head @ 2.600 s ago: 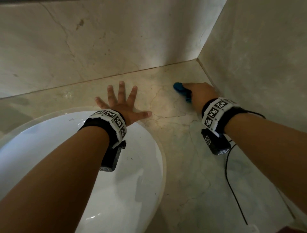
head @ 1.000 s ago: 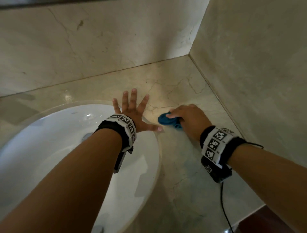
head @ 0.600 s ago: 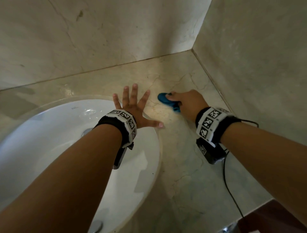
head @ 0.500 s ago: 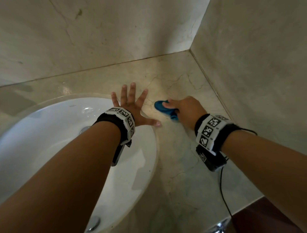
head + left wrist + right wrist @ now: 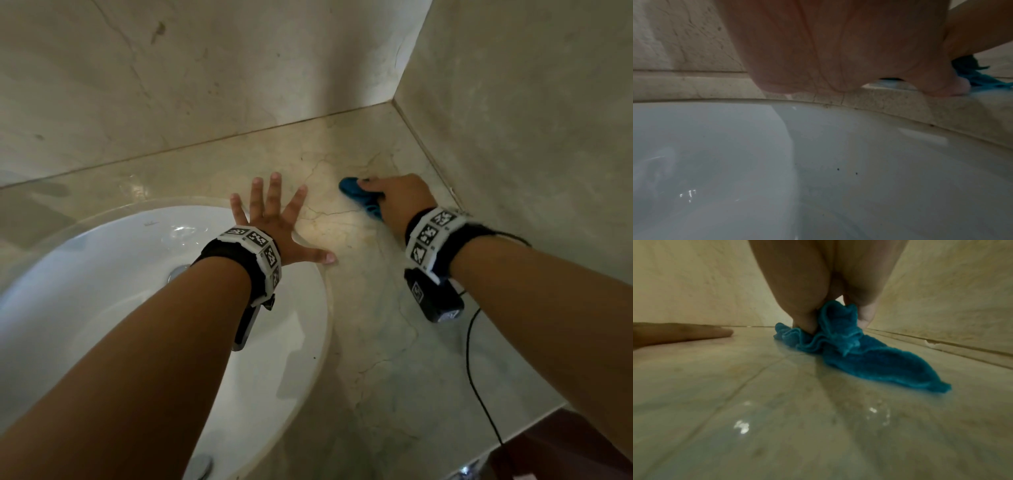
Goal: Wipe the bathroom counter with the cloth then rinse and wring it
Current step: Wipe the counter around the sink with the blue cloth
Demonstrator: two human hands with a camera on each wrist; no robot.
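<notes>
A small blue cloth (image 5: 359,196) lies bunched on the beige marble counter (image 5: 370,329) near the right wall. My right hand (image 5: 394,197) grips it and presses it onto the stone; in the right wrist view the cloth (image 5: 863,353) trails flat behind my fingers (image 5: 805,321). My left hand (image 5: 274,219) lies flat with fingers spread on the counter by the rim of the white sink (image 5: 144,308), holding nothing. The left wrist view shows my palm (image 5: 828,48) resting on the counter edge above the basin (image 5: 818,178), with the cloth (image 5: 978,76) beyond my thumb.
Marble walls meet in a corner behind (image 5: 394,99), and the right wall (image 5: 531,120) runs close beside my right hand. Wet streaks shine on the counter (image 5: 742,426). A black cable (image 5: 479,377) hangs from my right wrist toward the counter's front edge.
My right hand has slid the cloth back and forth, now farther away and to the right, toward the side wall. My left hand has stayed flat by the sink rim.
</notes>
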